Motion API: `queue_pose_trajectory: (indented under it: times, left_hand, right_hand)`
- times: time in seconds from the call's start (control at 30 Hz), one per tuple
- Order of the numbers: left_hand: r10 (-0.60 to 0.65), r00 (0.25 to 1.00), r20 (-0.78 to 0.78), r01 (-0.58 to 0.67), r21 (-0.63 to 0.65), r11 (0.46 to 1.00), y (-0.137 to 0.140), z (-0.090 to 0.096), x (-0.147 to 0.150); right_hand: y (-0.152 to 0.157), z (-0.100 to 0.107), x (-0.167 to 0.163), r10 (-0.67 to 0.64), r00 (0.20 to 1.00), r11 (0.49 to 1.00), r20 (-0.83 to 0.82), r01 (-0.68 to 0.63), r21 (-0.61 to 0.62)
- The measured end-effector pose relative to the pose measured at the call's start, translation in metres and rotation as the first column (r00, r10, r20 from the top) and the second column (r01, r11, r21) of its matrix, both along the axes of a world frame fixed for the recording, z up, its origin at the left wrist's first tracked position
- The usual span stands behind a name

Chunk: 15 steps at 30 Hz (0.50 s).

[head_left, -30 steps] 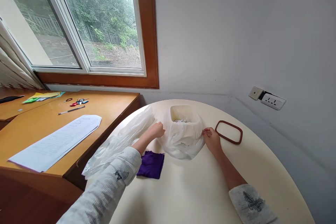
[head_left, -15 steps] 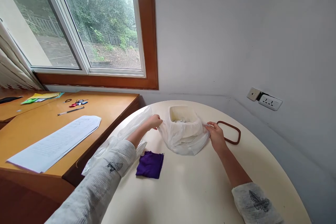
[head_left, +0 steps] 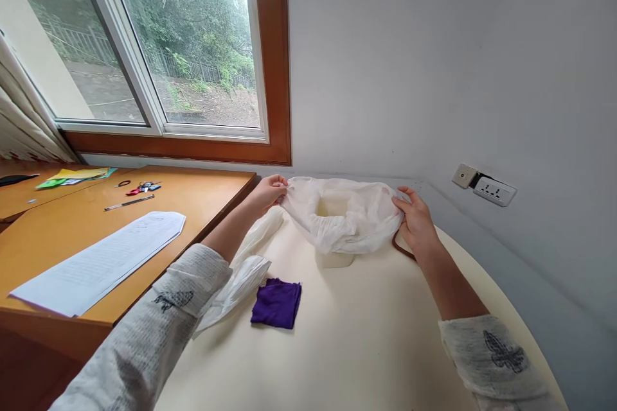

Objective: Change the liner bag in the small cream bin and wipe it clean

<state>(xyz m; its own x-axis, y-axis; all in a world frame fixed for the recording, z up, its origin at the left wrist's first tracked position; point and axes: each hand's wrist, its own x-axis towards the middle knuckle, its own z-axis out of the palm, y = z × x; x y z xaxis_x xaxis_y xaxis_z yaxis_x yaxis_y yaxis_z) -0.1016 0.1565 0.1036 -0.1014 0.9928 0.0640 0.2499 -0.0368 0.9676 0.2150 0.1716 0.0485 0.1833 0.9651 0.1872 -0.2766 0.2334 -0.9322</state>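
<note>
Stretching a thin white plastic bag out to both sides, the left hand and right hand grip its opposite edges around the mouth of a cream rectangular bin. The left thumb and fingers are clamped together on the bag's left edge; the right thumb and fingers pinch the right edge, with plastic caught between them. The bag spreads around the upper part of the bin (whether it also lines the inside, I cannot tell), leaving the bin's lower front showing on the rounded cream table. Close by the right hand, a brown rounded frame lies on the tabletop, mostly hidden by hand and forearm. Nearer the viewer sits a folded purple cloth, and just left of it lies a second crumpled white plastic bag, partly behind the left forearm. On the wooden desk at left are printed sheets and a pen.
</note>
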Motion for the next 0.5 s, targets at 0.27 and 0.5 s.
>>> queue_pose_trajectory:
  times: [0.27, 0.5]
  left_hand:
    - [-0.112, 0.991, -0.072, 0.110, -0.038, 0.993, -0.015, 0.026, -0.026]
    - [-0.075, 0.912, -0.403, 0.101, 0.042, 0.994, -0.029, 0.063, -0.042]
  right_hand:
    - [-0.023, 0.028, 0.018, 0.054, 0.998, 0.998, 0.024, -0.055, 0.038]
    - [-0.027, 0.052, 0.034, 0.036, 0.998, 0.990, -0.046, -0.029, 0.141]
